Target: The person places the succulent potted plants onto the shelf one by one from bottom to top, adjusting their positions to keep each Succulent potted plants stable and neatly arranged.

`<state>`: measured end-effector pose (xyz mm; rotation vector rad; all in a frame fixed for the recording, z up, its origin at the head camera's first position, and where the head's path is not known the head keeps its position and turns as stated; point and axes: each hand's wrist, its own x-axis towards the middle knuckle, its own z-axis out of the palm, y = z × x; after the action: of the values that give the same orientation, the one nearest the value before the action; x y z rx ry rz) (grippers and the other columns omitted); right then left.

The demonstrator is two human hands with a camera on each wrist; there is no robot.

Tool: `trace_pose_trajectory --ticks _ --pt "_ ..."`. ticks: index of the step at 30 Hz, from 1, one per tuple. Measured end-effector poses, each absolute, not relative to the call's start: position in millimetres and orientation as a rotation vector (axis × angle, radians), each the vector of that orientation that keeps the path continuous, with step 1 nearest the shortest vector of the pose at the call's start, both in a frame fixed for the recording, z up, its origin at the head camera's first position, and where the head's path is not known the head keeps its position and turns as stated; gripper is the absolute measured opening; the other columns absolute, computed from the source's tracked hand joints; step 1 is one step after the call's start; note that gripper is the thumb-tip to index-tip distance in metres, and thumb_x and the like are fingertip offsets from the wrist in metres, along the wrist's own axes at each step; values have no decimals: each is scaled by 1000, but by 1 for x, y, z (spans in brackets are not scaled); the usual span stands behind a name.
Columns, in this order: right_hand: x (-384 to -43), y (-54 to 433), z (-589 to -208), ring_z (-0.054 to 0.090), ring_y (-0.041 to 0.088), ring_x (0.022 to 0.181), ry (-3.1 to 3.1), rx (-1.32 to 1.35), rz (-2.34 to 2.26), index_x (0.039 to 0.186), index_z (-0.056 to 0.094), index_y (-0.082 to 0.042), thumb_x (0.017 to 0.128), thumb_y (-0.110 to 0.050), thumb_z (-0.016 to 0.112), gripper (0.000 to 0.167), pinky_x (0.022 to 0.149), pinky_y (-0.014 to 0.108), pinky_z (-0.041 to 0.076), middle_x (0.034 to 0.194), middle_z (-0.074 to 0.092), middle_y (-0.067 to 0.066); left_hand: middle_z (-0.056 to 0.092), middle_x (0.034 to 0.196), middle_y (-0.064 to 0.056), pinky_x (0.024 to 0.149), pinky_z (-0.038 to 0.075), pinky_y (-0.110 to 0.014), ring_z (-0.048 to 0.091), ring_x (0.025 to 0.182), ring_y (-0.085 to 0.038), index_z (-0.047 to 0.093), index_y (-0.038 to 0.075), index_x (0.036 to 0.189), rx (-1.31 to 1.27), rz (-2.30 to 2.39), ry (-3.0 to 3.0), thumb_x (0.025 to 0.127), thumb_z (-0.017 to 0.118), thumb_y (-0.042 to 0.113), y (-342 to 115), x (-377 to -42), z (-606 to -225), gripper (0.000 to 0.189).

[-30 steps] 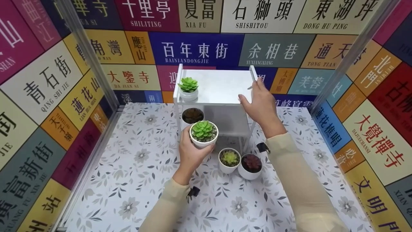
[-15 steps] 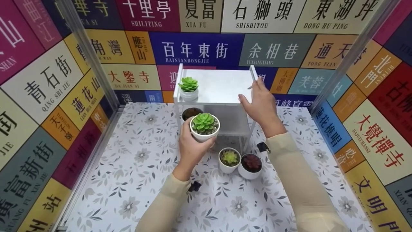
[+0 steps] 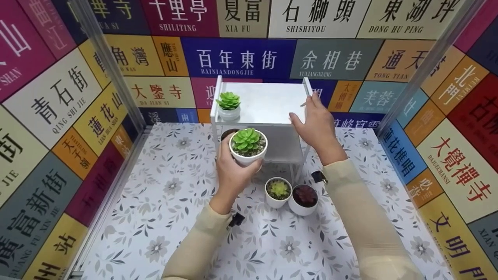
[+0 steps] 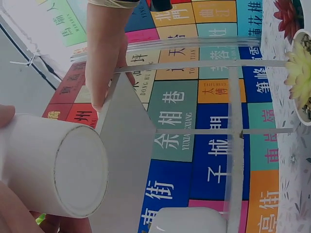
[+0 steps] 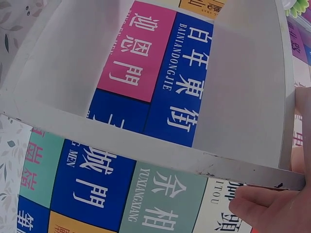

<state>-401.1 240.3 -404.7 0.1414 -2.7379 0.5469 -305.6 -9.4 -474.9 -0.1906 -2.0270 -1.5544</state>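
Where the left hand [image 3: 234, 174] curls, it holds a succulent [image 3: 248, 144].

Both of the person's arms stretch forward in pale tan sleeves. The left arm [image 3: 194, 245] slants inward, the left hand [image 3: 234, 173] turned up from the wrist, fingers [image 3: 224, 151] and thumb curled in a grip. The right arm [image 3: 367, 217] reaches farther out, the right hand [image 3: 320, 123] with fingers together, nearly straight, thumb spread away.
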Motion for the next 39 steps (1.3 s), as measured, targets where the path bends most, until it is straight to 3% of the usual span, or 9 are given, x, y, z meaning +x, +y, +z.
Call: trace_pose_trajectory --ticks 16,25,39 --pt "-400 242 -404 30 39 161 -2711 152 546 163 33 5 104 -56 56 88 130 53 30 176 23 21 61 143 -10 113 51 -44 61 130 -23 48 4 152 -203 -1621 -1967 68 89 38 4 -310 -446 100" --pt "-400 241 -405 33 40 159 -2695 158 568 163 33 5 103 -56 57 88 128 53 34 175 24 21 58 142 -12 111 52 -49 60 128 -26 48 3 152 -168 -1576 -1969 68 91 40 12 -317 -434 102" --pt "-401 241 -405 38 43 156 -2674 158 565 162 35 6 102 -55 59 89 127 54 37 174 27 23 58 144 -14 116 47 -51 58 131 -28 48 3 152 -179 -1485 -1995 66 95 41 25 -328 -425 105"
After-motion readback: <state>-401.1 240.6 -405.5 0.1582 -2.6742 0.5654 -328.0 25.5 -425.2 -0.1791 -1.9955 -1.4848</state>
